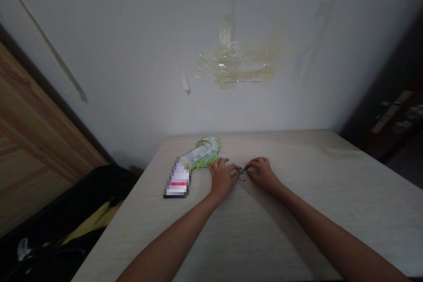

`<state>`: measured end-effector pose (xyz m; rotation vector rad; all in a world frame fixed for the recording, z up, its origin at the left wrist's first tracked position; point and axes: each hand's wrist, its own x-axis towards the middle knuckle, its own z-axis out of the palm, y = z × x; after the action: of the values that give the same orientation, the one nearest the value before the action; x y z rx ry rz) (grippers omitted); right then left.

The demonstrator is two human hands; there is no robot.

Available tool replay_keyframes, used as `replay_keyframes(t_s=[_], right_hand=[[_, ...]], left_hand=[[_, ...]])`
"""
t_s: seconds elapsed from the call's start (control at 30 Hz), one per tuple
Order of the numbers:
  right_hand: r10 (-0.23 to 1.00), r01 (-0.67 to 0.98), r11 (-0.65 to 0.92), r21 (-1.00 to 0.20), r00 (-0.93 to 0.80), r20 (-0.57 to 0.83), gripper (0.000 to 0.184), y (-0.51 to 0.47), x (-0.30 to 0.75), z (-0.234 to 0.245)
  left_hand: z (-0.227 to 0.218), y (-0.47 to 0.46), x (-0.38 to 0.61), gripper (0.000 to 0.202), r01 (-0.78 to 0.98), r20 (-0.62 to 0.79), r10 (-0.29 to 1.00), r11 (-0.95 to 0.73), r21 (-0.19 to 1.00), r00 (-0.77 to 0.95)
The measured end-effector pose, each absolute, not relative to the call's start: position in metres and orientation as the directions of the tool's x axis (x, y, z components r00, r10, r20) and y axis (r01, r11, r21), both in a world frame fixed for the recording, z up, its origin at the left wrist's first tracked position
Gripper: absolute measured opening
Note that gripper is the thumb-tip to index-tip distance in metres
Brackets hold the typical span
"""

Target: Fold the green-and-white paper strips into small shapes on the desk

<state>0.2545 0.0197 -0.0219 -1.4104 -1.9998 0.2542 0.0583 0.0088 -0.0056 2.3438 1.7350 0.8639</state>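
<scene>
A small green-and-white piece of printed paper (243,176) is between my two hands, low over the table (264,238). My left hand (222,178) pinches its left side between thumb and forefinger, with the other fingers spread toward the pile. From the other side, my right hand (263,173) grips the piece with closed fingertips. The piece is partly hidden by the fingers, and its exact shape is too small to make out. Just beyond my left hand lies a fanned pile of green-and-white printed papers (205,152).
A phone (179,181) with a blurred-out screen lies left of my hands, against the pile. The wall (148,75) with peeling clear tape (236,64) rises behind the table. Dark bags (99,194) sit off the left edge, and a dark door (396,119) stands at right.
</scene>
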Motion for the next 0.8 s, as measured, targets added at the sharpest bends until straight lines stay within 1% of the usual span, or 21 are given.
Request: replay_keyframes(t_s=[0.23,0.37,0.53,0.63,0.8], right_hand=[[0.913,0.799,0.337,-0.498,-0.149,0.38,0.016,0.024,0.25,-0.023],[0.927,0.816,0.308,-0.489,-0.141,0.348,0.017,0.026,0.248,-0.02],[0.929,0.807,0.323,-0.495,-0.169,0.331,0.014,0.03,0.249,-0.016],[0.925,0.799,0.331,-0.502,-0.17,0.339,0.017,0.03,0.248,-0.014],[0.923,0.788,0.354,-0.504,-0.206,0.326,0.017,0.029,0.247,-0.011]], left_hand=[[-0.005,0.013,0.06,0.018,0.873,0.35,0.911,-0.344,0.347,0.22],[-0.001,0.018,0.06,0.019,0.875,0.316,0.919,-0.342,0.343,0.235],[0.007,0.023,0.059,0.023,0.882,0.225,0.937,-0.333,0.333,0.268],[0.009,0.024,0.06,0.022,0.889,0.189,0.945,-0.318,0.329,0.268],[0.009,0.025,0.06,0.02,0.881,0.214,0.93,-0.355,0.313,0.299]])
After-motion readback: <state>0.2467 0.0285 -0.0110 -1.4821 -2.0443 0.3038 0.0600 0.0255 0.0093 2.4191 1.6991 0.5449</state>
